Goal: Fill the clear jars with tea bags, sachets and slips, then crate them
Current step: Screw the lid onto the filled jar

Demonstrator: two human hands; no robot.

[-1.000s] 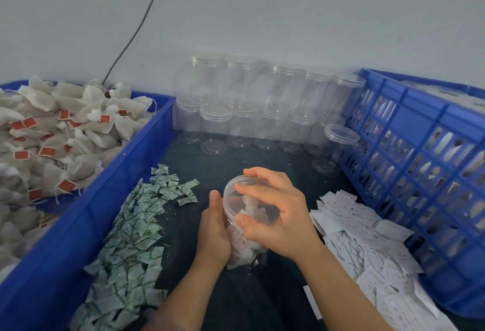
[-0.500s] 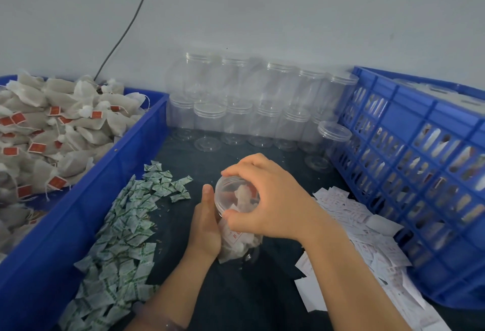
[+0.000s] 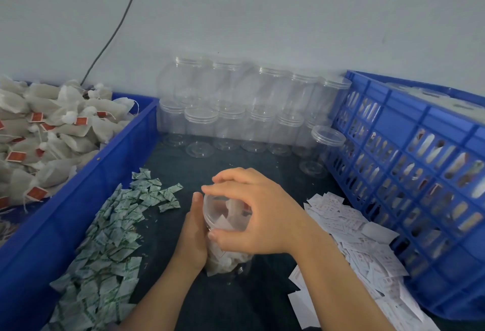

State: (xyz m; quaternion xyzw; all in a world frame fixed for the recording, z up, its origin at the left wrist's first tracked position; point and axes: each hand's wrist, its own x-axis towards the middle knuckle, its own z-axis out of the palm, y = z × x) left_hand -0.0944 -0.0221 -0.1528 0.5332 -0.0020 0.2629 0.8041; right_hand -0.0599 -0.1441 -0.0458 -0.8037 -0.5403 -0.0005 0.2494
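Blue plastic bin (image 3: 78, 199) of white tea bags (image 3: 65, 131) at left, green-white paper sachets (image 3: 112, 231) beside it, left hand (image 3: 193, 239) holding the side of the clear plastic jar (image 3: 228, 260), jar mid-table, standing tall, top up, right hand (image 3: 252, 215) curled round its clear lid (image 3: 223, 215), white paper slips (image 3: 354, 239) at right.

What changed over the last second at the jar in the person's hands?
The right hand has turned on the lid, fingers sweeping round its far rim, apparently screwing it shut. The left hand still holds the filled jar. The sachets, slips and empty jars lie as before.
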